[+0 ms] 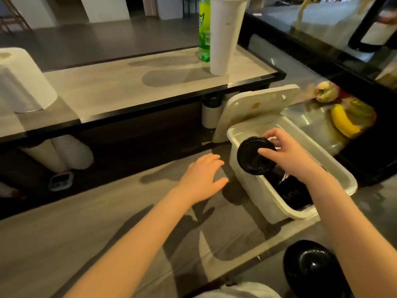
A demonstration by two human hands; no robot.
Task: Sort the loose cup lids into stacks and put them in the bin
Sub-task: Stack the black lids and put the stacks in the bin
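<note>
1. The right hand [287,153] is closed around a stack of black lids [255,155]: the thumb lies across the near face of the end lid, and the fingers [272,134] curl over its far rim. The stack runs back under the palm on its side, so how many lids it holds cannot be told.

2. Directly below and behind those fingers is the white bin [242,175], its hinged lid [253,108] tipped up on the far side. The stack hangs over the bin's left end, partly inside the rim. More black lids [294,194] already lie in a row along the bin's floor, nearer the wrist.

3. The left hand [204,177] is empty, with palm down and fingers spread loosely. It hovers over the grey counter [107,211] just left of the bin wall, not touching it as far as can be seen.

4. The step in hand appears to be placing a finished stack into the bin.

5. The next move probably calls for lowering the stack until it rests beside or in line with the row inside, then opening the fingers without letting it fan out.

6. Further out, by the right forearm at the counter's near edge, sits another black pile [309,267], blurred, perhaps lids awaiting sorting.
</note>
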